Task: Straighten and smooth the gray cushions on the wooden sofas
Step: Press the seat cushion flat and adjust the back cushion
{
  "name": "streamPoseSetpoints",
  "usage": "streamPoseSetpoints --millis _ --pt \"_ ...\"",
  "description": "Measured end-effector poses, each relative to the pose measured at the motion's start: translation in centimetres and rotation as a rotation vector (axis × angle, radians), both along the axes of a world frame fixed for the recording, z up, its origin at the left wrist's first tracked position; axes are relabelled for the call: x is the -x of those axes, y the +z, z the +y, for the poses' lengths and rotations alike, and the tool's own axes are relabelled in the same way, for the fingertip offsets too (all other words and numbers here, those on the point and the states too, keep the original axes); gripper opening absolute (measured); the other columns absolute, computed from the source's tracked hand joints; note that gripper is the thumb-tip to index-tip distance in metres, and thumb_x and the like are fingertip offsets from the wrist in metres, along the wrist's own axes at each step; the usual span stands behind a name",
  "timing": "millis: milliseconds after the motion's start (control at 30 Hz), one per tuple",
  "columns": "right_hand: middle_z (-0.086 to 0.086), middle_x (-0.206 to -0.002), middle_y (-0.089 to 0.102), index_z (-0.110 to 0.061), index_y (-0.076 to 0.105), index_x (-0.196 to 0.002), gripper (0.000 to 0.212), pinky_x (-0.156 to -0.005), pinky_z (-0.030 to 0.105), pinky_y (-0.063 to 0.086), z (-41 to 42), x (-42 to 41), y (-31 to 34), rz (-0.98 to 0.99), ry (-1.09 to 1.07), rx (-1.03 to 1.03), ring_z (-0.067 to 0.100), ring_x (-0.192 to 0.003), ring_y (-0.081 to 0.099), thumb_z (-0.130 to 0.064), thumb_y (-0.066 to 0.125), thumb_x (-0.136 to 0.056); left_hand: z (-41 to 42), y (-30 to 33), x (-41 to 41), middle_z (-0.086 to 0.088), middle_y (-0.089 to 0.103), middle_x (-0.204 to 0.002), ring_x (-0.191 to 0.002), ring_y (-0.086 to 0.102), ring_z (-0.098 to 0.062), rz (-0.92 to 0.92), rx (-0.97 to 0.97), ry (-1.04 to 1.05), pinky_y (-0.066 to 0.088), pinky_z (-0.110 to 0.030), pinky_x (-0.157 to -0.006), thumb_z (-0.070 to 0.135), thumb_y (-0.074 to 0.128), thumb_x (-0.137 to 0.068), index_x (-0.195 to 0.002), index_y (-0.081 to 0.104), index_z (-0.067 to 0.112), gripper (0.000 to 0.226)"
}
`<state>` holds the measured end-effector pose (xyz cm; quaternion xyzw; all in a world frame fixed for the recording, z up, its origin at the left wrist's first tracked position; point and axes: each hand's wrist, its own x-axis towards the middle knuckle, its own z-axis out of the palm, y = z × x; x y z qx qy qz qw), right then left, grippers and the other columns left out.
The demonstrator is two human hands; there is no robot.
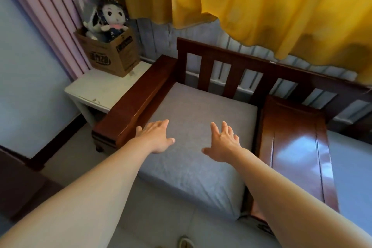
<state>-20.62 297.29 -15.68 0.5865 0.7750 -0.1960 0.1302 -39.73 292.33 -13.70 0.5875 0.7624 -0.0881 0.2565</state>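
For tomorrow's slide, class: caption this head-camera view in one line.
Both open hands, left hand and right hand, reach over the gray cushion on a wooden sofa.

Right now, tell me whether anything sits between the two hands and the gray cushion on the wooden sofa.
Nothing visible does. The left hand and the right hand are spread open directly over the flat gray fabric seat cushion, whose top carries no objects. Whether the palms touch it cannot be told.
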Motion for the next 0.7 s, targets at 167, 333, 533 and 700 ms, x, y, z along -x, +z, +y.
streamPoseSetpoints --millis 167,333,533,700 --pt "0.015 -0.159 -0.004 -0.020 0.002 -0.152 0.088 -0.115 0.051 0.016 1.1 1.6 -0.7 0.026 -0.031 -0.015 0.038 -0.145 0.003 -0.048 0.059 -0.090 1.2 -0.3 1.0 0.001 0.008 -0.160 -0.147 0.010 -0.022 0.014 -0.046 -0.073 0.010 -0.053 -0.114 0.046 0.042 -0.098 -0.153 0.003 0.022 0.071" --pt "0.015 -0.159 -0.005 -0.021 0.000 -0.152 0.091 -0.116 0.051 0.014 1.1 3.6 -2.4 0.034 -0.069 0.015 0.037 -0.146 0.002 -0.048 0.060 -0.089 2.0 -1.9 2.9 0.000 0.009 -0.160 -0.147 0.010 -0.023 0.012 -0.006 -0.117 0.010 -0.054 -0.114 0.046 0.042 -0.098 -0.153 0.003 0.023 0.071" --pt "0.018 -0.158 -0.007 -0.020 -0.001 -0.152 0.097 -0.117 0.049 0.014 0.0 5.6 -5.0 0.057 -0.238 0.077 0.034 -0.146 -0.002 -0.045 0.066 -0.085 3.9 -4.7 5.5 0.000 0.009 -0.160 -0.147 0.008 -0.022 0.023 0.032 -0.253 0.009 -0.053 -0.115 0.046 0.043 -0.098 -0.153 0.003 0.022 0.072" --pt "0.016 -0.159 -0.007 -0.021 -0.002 -0.152 0.098 -0.117 0.048 0.012 -3.6 8.6 -9.2 0.064 -0.400 0.112 0.035 -0.146 -0.001 -0.042 0.067 -0.086 3.5 -9.2 7.4 -0.001 0.006 -0.161 -0.147 0.006 -0.021 -0.022 0.041 -0.384 0.005 -0.053 -0.116 0.044 0.045 -0.097 -0.154 0.003 0.023 0.074"
